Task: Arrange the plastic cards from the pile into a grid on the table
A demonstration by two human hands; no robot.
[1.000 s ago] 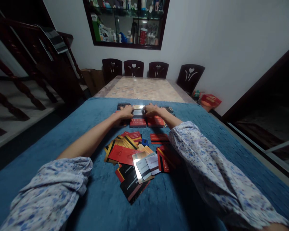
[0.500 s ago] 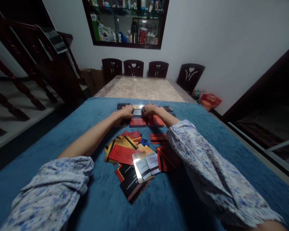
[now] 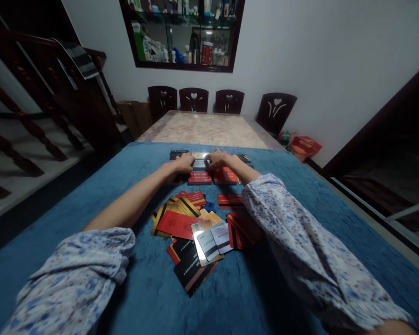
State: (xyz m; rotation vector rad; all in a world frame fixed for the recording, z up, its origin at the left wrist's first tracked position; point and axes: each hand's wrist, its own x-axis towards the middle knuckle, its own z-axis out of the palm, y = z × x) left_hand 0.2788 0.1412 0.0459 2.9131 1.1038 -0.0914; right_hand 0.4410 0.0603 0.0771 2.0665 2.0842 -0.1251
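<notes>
At the far end of the blue cloth, my left hand (image 3: 185, 164) and my right hand (image 3: 216, 159) face each other with curled fingers. Between them lies a small stack of silver-grey cards (image 3: 199, 164), which they grip from its two sides; the fingertips are partly hidden. Behind it is a gold card stack (image 3: 199, 155). Two red card stacks, one on the left (image 3: 199, 177) and one on the right (image 3: 225, 175), lie on the near side. Black card stacks sit beyond my left hand (image 3: 178, 154) and my right hand (image 3: 244, 158).
Nearer to me spreads a loose pile of cards: yellow (image 3: 185, 206), red (image 3: 179, 224), silver (image 3: 208, 245) and black (image 3: 192, 267). A single red card (image 3: 229, 201) lies apart. Past the blue cloth (image 3: 91, 195) is the bare tabletop (image 3: 202, 126), with chairs (image 3: 194, 98) behind.
Hardly anything differs. Both hands stay at the silver-grey stack, with only a very slight shift of the fingers and the view.
</notes>
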